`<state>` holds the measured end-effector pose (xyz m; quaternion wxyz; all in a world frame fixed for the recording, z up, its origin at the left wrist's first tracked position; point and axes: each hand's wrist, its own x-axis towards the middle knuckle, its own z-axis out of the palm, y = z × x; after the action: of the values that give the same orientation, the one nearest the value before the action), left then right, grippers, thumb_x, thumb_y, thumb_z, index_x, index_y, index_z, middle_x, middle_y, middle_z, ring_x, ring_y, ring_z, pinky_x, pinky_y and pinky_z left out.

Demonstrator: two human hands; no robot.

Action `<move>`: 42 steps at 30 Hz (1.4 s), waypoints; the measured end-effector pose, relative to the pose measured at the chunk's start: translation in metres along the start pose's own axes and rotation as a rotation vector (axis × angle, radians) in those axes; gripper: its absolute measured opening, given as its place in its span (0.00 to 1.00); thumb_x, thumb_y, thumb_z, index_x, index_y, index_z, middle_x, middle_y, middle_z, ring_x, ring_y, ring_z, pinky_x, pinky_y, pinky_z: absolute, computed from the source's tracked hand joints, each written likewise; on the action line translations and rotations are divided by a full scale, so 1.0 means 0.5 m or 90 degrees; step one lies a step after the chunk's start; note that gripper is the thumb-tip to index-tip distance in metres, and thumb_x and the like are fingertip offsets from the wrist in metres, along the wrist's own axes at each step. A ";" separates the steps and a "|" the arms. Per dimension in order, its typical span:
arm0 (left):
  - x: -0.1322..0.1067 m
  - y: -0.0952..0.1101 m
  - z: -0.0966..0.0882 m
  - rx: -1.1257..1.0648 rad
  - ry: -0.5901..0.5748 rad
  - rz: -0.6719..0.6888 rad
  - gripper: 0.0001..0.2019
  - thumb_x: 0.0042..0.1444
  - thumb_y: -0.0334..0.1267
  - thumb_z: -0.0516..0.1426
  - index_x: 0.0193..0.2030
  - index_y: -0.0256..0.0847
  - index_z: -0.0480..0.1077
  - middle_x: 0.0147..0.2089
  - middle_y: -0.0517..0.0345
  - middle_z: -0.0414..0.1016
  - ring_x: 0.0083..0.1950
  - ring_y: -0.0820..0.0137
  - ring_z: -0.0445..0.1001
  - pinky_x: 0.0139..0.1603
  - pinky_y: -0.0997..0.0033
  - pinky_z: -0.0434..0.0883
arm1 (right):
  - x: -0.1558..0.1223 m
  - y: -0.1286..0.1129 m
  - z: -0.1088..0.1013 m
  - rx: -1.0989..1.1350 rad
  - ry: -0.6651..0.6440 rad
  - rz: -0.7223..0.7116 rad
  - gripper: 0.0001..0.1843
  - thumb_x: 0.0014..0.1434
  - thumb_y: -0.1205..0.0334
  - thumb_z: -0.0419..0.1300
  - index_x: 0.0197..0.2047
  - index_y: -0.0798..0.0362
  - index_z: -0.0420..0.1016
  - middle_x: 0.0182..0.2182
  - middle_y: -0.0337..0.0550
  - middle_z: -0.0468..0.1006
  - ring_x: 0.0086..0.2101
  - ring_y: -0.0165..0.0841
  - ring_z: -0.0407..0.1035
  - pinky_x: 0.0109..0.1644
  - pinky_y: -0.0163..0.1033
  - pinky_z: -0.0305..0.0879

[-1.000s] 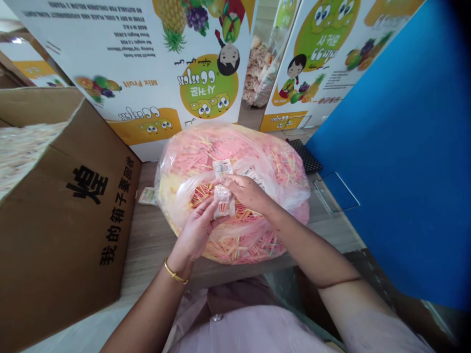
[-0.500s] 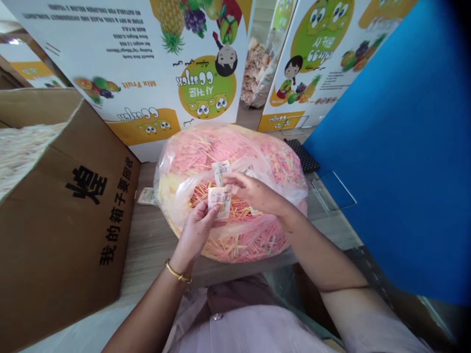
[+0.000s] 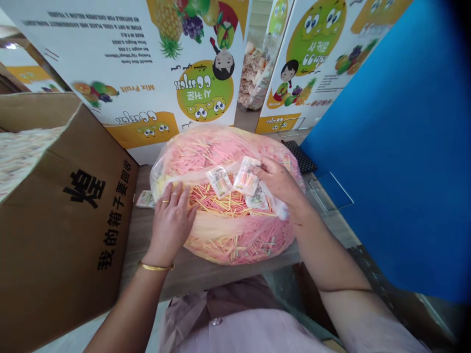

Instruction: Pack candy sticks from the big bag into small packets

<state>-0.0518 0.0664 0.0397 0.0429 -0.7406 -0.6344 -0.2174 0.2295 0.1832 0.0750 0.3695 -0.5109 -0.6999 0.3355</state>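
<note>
A big clear plastic bag point(image 3: 213, 228) full of thin pink and yellow candy sticks point(image 3: 209, 201) lies on the table, its mouth open at the top. My right hand point(image 3: 277, 181) pinches a small printed sachet point(image 3: 246, 177) over the opening. Left of that, a second sachet point(image 3: 220, 182) rests on the sticks, and a third sachet point(image 3: 258, 198) lies partly under the held one. My left hand point(image 3: 172, 218) is spread flat, palm down, on the bag's left side, with nothing in it.
A brown carton point(image 3: 66, 235) of pale contents stands at the left. White printed cartons point(image 3: 140, 63) line the back, with a filled clear bag point(image 3: 253, 73) between them. A blue panel point(image 3: 386, 147) rises at the right. Another sachet point(image 3: 145, 199) lies on the table point(image 3: 147, 284).
My left hand has let go of its sachet and moved left onto the bag, fingers spreading. My right hand has shifted slightly right and now holds a sachet.
</note>
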 end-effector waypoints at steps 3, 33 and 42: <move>-0.013 -0.003 0.012 0.004 0.025 0.003 0.22 0.68 0.42 0.55 0.65 0.34 0.68 0.70 0.35 0.67 0.76 0.43 0.57 0.71 0.40 0.61 | 0.009 0.030 -0.045 0.015 0.096 0.020 0.13 0.62 0.49 0.61 0.36 0.49 0.71 0.29 0.38 0.69 0.33 0.35 0.65 0.37 0.39 0.61; -0.048 0.076 0.056 -0.192 0.009 0.110 0.15 0.68 0.32 0.54 0.60 0.39 0.71 0.59 0.47 0.79 0.66 0.55 0.71 0.67 0.45 0.71 | 0.114 -0.023 0.113 -0.388 0.014 -0.072 0.11 0.70 0.59 0.54 0.42 0.54 0.76 0.44 0.51 0.78 0.44 0.40 0.71 0.50 0.42 0.64; -0.049 0.073 0.060 -0.207 0.001 0.110 0.16 0.68 0.32 0.54 0.60 0.40 0.72 0.59 0.47 0.79 0.66 0.54 0.71 0.66 0.44 0.71 | 0.031 -0.035 0.142 -0.300 -0.120 -0.087 0.06 0.66 0.60 0.59 0.37 0.52 0.71 0.38 0.42 0.77 0.36 0.33 0.68 0.39 0.38 0.56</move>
<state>-0.0112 0.0470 0.0113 -0.0586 -0.7891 -0.5251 -0.3133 0.1573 0.1869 0.0569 0.1957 -0.5006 -0.8231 0.1835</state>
